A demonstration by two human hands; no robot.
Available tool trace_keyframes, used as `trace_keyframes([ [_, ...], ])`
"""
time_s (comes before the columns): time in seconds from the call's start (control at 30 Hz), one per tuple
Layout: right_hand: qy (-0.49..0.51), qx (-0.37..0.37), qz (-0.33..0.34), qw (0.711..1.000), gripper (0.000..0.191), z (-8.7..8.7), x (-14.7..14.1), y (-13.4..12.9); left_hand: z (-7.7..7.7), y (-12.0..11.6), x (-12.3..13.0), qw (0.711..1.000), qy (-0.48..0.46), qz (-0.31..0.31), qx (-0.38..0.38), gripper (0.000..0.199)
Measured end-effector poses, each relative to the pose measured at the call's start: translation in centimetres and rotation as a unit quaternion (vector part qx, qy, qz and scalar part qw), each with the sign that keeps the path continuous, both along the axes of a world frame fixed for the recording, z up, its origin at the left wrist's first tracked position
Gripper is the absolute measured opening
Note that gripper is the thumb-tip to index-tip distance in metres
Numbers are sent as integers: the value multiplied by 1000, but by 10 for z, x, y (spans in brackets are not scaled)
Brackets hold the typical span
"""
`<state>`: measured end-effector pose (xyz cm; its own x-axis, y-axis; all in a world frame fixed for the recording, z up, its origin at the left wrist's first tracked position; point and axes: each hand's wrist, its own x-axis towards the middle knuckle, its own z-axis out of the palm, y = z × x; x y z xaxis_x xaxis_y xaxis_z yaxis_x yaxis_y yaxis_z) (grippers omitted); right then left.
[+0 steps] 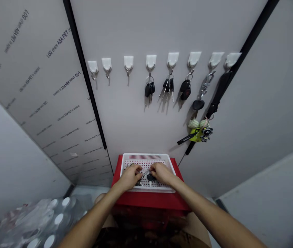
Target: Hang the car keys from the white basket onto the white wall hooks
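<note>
Both hands are down inside a white plastic basket [146, 156] with a perforated floor. My left hand [131, 176] is at the basket's left side, its fingers curled and closed around small metal keys partly hidden under it. My right hand [161, 173] pinches at a bunch of keys [150, 177] with a black head, right of the basket's middle. A bit of shiny metal, perhaps a ring, shows between the two hands. Other keys lie on the basket floor, partly covered by my hands.
The basket stands on a red stand [148, 199] against a white wall. Above it runs a row of white adhesive hooks [128, 61]. Key bunches [150, 89] hang on several hooks, with a black strap [220, 89] and charms at right. Bottles [59, 219] in plastic wrap sit at lower left.
</note>
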<state>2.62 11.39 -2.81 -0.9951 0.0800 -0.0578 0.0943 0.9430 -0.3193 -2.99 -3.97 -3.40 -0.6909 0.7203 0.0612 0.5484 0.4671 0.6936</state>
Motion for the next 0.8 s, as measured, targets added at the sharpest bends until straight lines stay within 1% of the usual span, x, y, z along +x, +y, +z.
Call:
trace_keyframes([
  [0.1, -4, -66, -6, 998, 17, 3, -2, -3, -3, -1, -1, 1000, -5, 5, 23, 23],
  [0.17, 6, -141, -14, 990, 15, 11, -3, -5, -4, -1, 0, 998, -26, 7, 63, 29],
  [0.23, 20, -227, -12, 974, 14, 22, -7, -9, -1, 1, 2, 990, -61, -5, 124, 35],
  [0.33, 45, -339, -6, 940, 12, 43, -15, -16, 12, 6, 4, 962, -137, -23, 235, 36],
  [0.4, 64, -391, 0, 918, 10, 58, -22, -22, 25, 7, 3, 935, -195, -11, 296, 30],
  [0.5, 127, -426, 9, 896, 12, 86, -32, -30, 53, 4, -5, 900, -254, 26, 353, 24],
  [0.57, 186, -418, 19, 889, 14, 110, -39, -35, 77, -1, -13, 877, -263, 44, 399, 25],
  [0.67, 270, -373, 35, 887, 11, 152, -50, -44, 120, -8, -26, 851, -244, 54, 461, 26],
  [0.73, 328, -343, 43, 879, 12, 182, -59, -50, 152, -11, -35, 848, -222, 47, 479, 23],
  [0.8, 391, -318, 50, 862, 14, 210, -67, -57, 184, -10, -43, 848, -195, 37, 492, 18],
])
